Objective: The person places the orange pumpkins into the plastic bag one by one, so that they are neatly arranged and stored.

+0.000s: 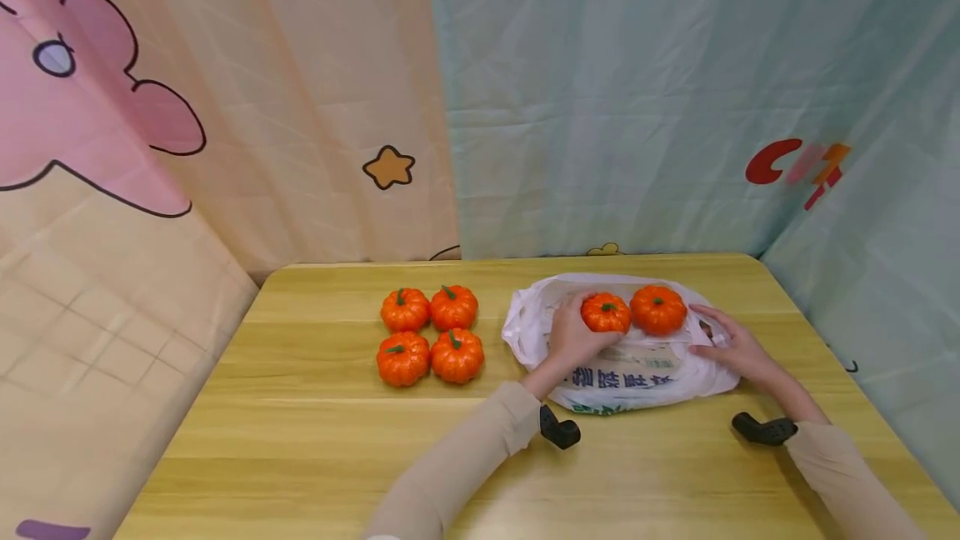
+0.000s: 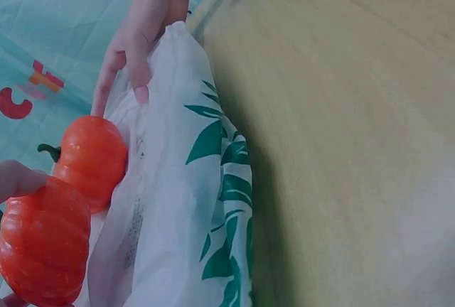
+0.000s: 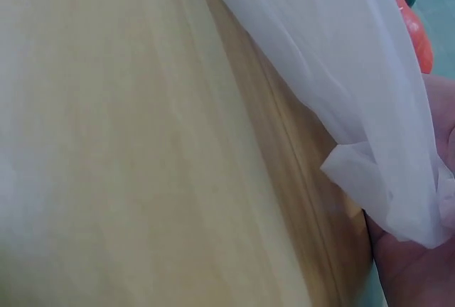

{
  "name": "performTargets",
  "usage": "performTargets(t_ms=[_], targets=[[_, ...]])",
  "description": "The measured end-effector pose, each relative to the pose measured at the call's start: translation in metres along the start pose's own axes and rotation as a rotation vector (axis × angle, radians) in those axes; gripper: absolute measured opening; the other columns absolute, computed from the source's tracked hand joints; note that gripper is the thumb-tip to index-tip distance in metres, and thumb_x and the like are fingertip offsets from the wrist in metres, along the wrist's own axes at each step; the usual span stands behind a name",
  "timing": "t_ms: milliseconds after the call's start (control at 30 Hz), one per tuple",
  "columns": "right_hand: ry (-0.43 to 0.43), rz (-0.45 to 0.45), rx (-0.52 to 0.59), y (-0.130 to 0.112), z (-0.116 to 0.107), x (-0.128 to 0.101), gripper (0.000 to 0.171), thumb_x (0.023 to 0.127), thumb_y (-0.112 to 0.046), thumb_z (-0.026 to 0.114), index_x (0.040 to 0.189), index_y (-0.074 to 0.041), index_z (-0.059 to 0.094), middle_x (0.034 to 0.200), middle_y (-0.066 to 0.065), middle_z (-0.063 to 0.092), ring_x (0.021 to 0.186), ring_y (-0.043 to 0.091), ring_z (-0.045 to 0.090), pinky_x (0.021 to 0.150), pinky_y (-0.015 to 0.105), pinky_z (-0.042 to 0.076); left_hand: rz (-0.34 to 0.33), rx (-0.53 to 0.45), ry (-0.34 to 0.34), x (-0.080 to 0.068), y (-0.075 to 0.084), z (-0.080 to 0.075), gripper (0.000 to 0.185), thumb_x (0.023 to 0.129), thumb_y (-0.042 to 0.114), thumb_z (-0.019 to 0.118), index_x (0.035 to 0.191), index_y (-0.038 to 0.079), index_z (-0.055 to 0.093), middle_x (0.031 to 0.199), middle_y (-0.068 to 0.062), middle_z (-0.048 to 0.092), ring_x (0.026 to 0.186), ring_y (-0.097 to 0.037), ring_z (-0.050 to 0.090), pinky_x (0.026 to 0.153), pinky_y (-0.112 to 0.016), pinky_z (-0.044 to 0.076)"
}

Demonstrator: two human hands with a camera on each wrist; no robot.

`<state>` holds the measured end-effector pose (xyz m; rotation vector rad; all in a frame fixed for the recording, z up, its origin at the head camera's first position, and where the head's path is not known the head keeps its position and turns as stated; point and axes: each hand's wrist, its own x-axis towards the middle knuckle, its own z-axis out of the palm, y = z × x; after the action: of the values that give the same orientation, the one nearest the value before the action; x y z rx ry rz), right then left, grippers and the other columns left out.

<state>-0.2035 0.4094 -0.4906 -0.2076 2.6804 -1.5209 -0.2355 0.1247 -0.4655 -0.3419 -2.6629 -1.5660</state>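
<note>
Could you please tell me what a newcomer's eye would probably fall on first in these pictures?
Most likely the four glossy orange pumpkins, grouped two by two on the left part of the wooden table. Next would come the crumpled white bag to their right, where two more pumpkins sit side by side, the left one held in the person's left grip.

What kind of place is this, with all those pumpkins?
Probably a small indoor booth set up for tabletop work: cartoon curtains hang behind and beside a wooden table, and little orange pumpkins sit in a neat group there.
</note>
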Motion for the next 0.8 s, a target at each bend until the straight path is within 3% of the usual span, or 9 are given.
performTargets(t_ms=[267, 800], targets=[[-0.003, 0.002, -0.012, 0.000, 0.000, 0.000, 0.075, 0.087, -0.010, 0.069, 0.147, 0.003, 0.026, 0.152, 0.034, 0.017, 0.137, 0.056, 0.009, 0.104, 0.077, 0.002, -0.036, -0.002, 0.035, 0.009, -0.001, 0.007, 0.064, 0.072, 0.029, 0.083, 0.130, 0.020, 0.055, 0.127, -0.001, 0.057, 0.113, -0.019, 0.054, 0.095, -0.036, 0.049], [-0.020, 0.024, 0.006, 0.001, -0.001, 0.000, 0.075, 0.087, -0.009, 0.068, 0.147, 0.003, 0.026, 0.152, 0.034, 0.016, 0.137, 0.056, 0.008, 0.104, 0.076, 0.004, -0.067, -0.009, 0.037, 0.019, -0.001, 0.016, 0.068, 0.073, 0.026, 0.082, 0.134, 0.017, 0.051, 0.131, -0.004, 0.054, 0.118, -0.022, 0.051, 0.098, -0.040, 0.048]])
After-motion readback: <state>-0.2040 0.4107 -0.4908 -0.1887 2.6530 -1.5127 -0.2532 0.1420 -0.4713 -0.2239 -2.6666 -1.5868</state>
